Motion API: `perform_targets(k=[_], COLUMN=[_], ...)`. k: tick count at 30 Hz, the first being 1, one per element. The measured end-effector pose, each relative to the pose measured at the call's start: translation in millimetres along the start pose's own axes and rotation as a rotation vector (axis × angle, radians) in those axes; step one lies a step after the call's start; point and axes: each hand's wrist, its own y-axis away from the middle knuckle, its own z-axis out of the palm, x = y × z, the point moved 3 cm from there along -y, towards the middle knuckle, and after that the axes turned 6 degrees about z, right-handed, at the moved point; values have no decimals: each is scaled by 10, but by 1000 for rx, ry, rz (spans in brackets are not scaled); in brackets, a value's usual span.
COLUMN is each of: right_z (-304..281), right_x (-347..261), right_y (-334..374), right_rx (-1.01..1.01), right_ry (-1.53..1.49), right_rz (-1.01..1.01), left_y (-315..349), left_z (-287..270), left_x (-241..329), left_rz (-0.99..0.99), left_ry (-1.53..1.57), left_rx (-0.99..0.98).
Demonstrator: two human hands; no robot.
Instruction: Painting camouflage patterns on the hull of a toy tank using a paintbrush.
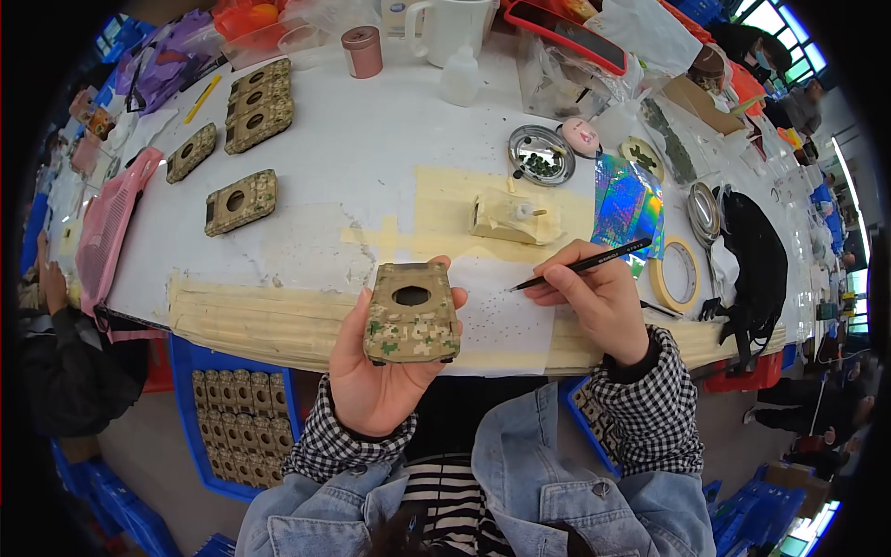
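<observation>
My left hand [371, 395] is closed round a camouflage-patterned toy tank hull [414, 336], its round dark hole facing up. The hull is held above the table's front edge. In my right hand [594, 295] is a thin black pen-like tool [583, 265], pinched between thumb and fingers. Its tip points left, over a white paper sheet [506, 343] sprinkled with tiny dark specks. Farther left on the table lie similar camouflage pieces: a single hull [240, 201], a smaller one [192, 153] and a joined group [260, 107].
Beyond the paper sit a tape-covered block [516, 218], a round metal dish [541, 156] of dark green bits, shiny holographic sheets [628, 209] and a tape roll [675, 276]. A pink basket [119, 223] stands left. Below the table, a blue crate [200, 357] holds several hulls.
</observation>
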Motion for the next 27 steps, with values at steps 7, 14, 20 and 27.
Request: perform_targets(k=[7, 14, 20, 27], right_z=[3, -2, -3, -4], right_x=[32, 37, 35, 35], right_y=[-35, -39, -45, -42], right_rx=[19, 14, 4, 5], right_ry=[23, 12, 6, 9], right_rz=[-4, 12, 15, 22], left_y=[-11, -11, -13, -11], left_z=[-28, -29, -22, -26], left_x=[-11, -2, -9, -8], left_rz=[-17, -42, -21, -15], left_ry=[-1, -9, -1, -4], left_rx=[4, -9, 21, 22])
